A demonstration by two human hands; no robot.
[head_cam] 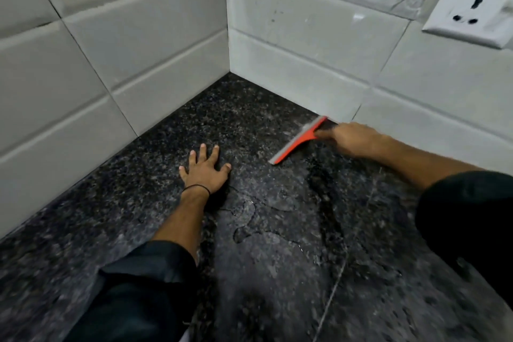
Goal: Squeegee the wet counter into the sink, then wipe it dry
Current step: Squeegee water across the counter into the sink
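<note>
One head-worn wide-angle view, looking forward and steeply down from close above the table (155, 175), facing the corner of the tiled wall (138, 36); both forearms enter from the bottom edge.

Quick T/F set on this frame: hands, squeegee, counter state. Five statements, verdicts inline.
1. The right hand grips the squeegee by its handle. True.
2. The left hand holds a cloth. False: it lies flat on the counter, fingers spread, holding nothing.
3. The squeegee is blue. False: it is orange-red.
4. Water patches lie on the counter. True.
5. A sink is in view. False: none shows.
</note>
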